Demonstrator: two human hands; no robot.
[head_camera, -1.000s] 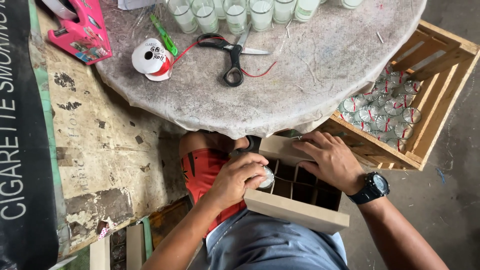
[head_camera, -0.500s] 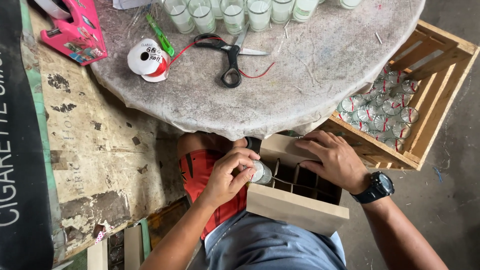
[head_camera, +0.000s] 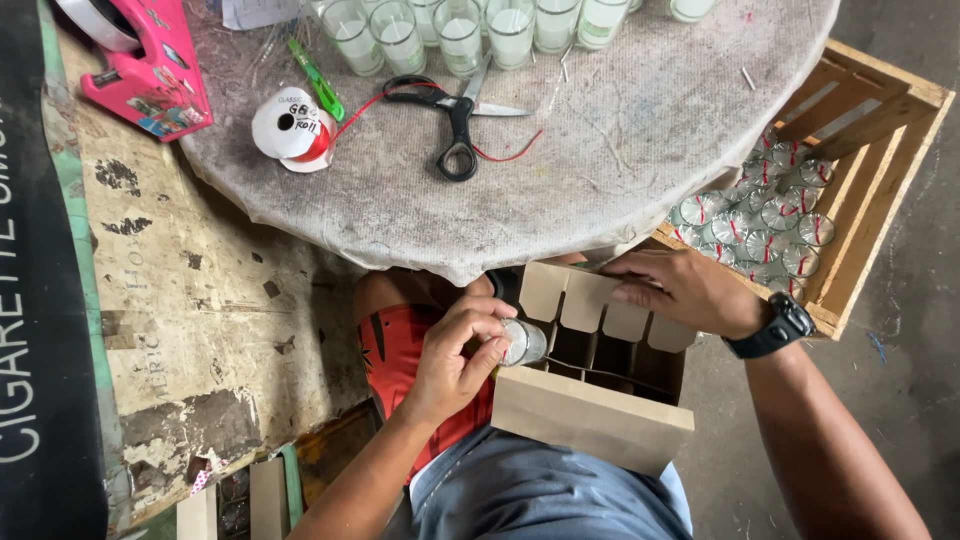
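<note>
An open cardboard box (head_camera: 590, 420) with inner dividers rests on my lap below the round table. My left hand (head_camera: 455, 355) grips a small clear glass jar (head_camera: 524, 342) at the box's left edge, just above the compartments. My right hand (head_camera: 680, 290), with a black watch on its wrist, presses on the far cardboard divider flaps (head_camera: 585, 298). What lies inside the compartments is in shadow.
A round cloth-covered table (head_camera: 620, 140) holds black scissors (head_camera: 458, 120), a spool of red thread (head_camera: 292, 128), a green cutter (head_camera: 318, 80) and several glass candles (head_camera: 490, 25). A pink tape dispenser (head_camera: 150, 70) lies at left. A wooden crate (head_camera: 870, 190) with several tied jars stands at right.
My left hand has lifted the glass jar up out of the box to its left edge. My right hand has shifted slightly along the divider flaps.
</note>
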